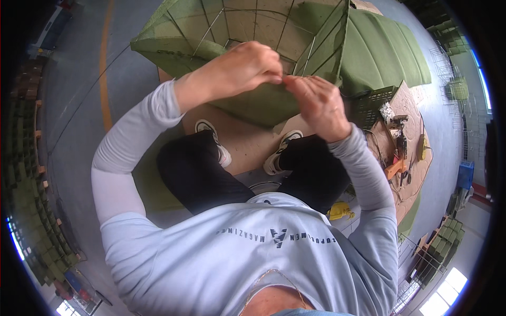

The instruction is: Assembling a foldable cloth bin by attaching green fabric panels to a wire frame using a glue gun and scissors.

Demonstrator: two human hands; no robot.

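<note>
Item: my left hand (pixel 247 66) and right hand (pixel 316 102), both pinched on green fabric (pixel 253 102) at wire frame (pixel 316 47); fastening under way, I judge; next needs steady grip.

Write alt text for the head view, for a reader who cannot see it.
Seen from above, a seated person's left hand and right hand pinch together at the edge of a green mesh-lined wire cage. Hand tools lie on cardboard to the right.

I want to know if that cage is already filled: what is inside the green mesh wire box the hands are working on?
The green mesh wire box shows only its wire frame and green lining; the hands cover its near edge.
</note>
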